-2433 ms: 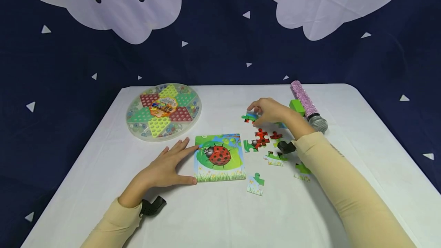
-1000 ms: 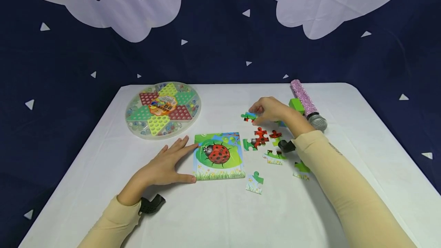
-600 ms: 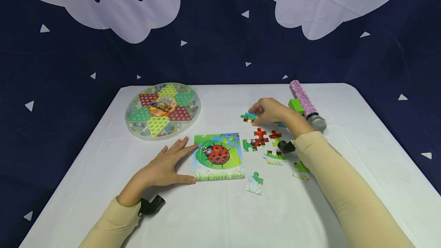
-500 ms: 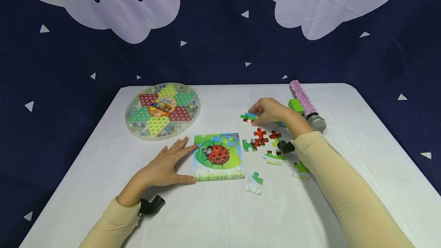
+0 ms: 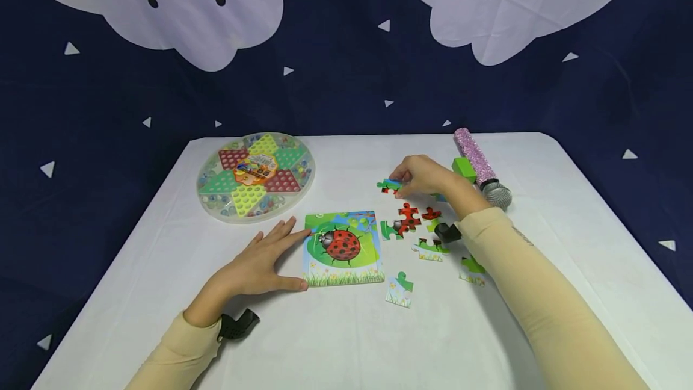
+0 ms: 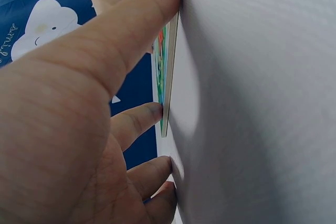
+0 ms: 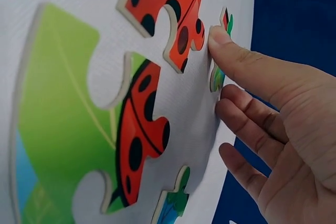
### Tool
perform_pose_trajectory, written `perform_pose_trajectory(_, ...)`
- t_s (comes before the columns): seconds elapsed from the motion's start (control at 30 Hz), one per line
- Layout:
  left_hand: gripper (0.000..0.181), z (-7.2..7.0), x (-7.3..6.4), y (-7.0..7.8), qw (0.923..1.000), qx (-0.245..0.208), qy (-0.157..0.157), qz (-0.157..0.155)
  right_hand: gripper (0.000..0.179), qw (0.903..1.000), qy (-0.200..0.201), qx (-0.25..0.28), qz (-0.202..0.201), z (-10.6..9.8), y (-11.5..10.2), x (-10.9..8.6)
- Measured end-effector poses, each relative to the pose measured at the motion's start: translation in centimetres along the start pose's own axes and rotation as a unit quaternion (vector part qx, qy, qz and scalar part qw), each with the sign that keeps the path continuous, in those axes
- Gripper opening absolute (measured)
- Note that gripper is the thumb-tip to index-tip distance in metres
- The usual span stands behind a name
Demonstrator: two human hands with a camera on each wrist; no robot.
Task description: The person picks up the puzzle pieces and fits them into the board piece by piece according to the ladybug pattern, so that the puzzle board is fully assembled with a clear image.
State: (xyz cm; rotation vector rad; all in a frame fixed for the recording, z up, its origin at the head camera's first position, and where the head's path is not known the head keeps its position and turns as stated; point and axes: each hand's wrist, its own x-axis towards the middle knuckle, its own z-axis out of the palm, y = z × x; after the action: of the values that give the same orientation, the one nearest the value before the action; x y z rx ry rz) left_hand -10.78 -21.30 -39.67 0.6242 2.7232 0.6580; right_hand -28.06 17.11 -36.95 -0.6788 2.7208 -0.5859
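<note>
The left hand [image 5: 258, 265], fingers spread, touched the left edge of the board [image 5: 344, 251] on the surface [image 5: 325, 342]. The right hand [image 5: 423, 174] seemed to pinch the blue-topped piece [image 5: 388, 185] beyond the red piece [image 5: 409, 216], its contact partly hidden.

I see the right hand [image 5: 425, 174] has drawn its fingers in since my earliest look, their tips now close at the blue-and-green puzzle piece [image 5: 387, 185]. My head view has also tipped slightly, everything sitting a touch lower.
</note>
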Motion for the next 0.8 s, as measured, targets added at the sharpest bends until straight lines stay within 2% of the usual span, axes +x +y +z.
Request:
perform_pose_trajectory(0.27,0.104,0.07,-0.21,-0.02,1.0,-0.001,-0.003,-0.003,0.04,1.0,-0.006,0.002,-0.004,0.24,-0.26,-0.17)
perform_pose_trajectory(0.47,0.104,0.19,-0.33,-0.09,1.0,-0.003,0.0,-0.001,0.039,0.9996,-0.007,0.009,-0.025,0.45,0.07,-0.52)
perform_pose_trajectory(0.67,0.104,0.19,-0.26,-0.13,1.0,0.001,0.002,0.002,0.04,0.9982,0.01,-0.016,-0.057,0.9,0.27,-0.3)
perform_pose_trajectory(0.8,0.104,0.16,-0.18,-0.03,1.0,0.0,0.002,-0.001,0.04,0.9977,0.017,-0.023,-0.062,0.92,0.42,-0.29)
